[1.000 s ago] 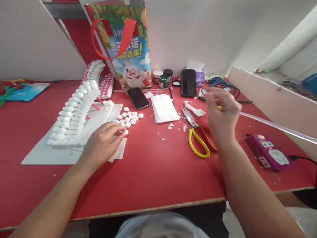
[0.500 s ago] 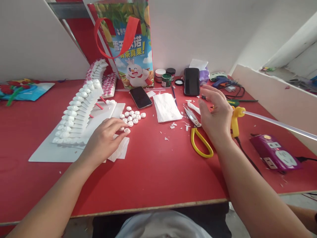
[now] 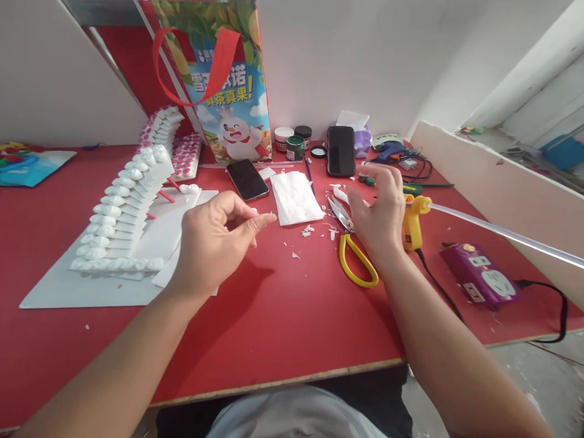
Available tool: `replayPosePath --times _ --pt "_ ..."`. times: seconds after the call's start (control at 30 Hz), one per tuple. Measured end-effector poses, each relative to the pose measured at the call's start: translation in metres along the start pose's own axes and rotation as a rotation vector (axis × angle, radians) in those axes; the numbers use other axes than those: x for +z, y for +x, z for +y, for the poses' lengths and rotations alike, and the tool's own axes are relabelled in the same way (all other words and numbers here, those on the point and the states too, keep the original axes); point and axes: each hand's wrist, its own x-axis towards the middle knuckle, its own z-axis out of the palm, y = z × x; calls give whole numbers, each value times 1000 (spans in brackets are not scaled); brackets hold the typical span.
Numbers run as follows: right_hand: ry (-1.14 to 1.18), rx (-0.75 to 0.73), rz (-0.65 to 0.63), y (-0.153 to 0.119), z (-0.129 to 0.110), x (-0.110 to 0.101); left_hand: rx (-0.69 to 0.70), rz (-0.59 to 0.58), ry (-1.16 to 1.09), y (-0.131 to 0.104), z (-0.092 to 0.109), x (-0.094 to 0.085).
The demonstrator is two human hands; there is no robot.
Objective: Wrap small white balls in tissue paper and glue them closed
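Observation:
My left hand (image 3: 219,243) is raised over the table with thumb and fingers pinched together. What sits between the fingertips is hidden. Behind it, the hand covers most of the small white rosettes; a sliver of one white rosette (image 3: 254,210) shows past the fingers. My right hand (image 3: 378,213) is open, thumb apart from the curved fingers, just left of a yellow glue gun (image 3: 413,226) with a clear glue stick in its back. Whether it touches the gun I cannot tell. Below that hand lie yellow-handled scissors (image 3: 341,214).
A fan-shaped white piece edged with rosettes (image 3: 132,201) stands on a white board (image 3: 50,292) at left. A paper stack (image 3: 296,198), two phones (image 3: 249,179), paint jars (image 3: 295,148) and a gift bag (image 3: 237,121) are behind. A purple power socket box (image 3: 479,274) sits at right.
My left hand has lifted off the rosettes and moved up and right, its fingers now pinched. My right hand has moved slightly, its fingers more curled. The view has turned a little right.

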Motion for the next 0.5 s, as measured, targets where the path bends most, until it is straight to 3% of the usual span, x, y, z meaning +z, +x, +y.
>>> replayPosePath --times 0.1,0.17,0.33,0.5 --pt "61 108 -54 -3 -2 -4 -5 -134 -80 0 -11 17" --pt "132 132 -122 -5 -4 -7 13 -122 -113 -2 -23 27" --pt "-79 -91 -351 -5 -23 -13 -40 -32 -131 -7 -43 33" --pt "-266 -243 -729 1 -46 0 15 -39 -82 -7 -46 32"
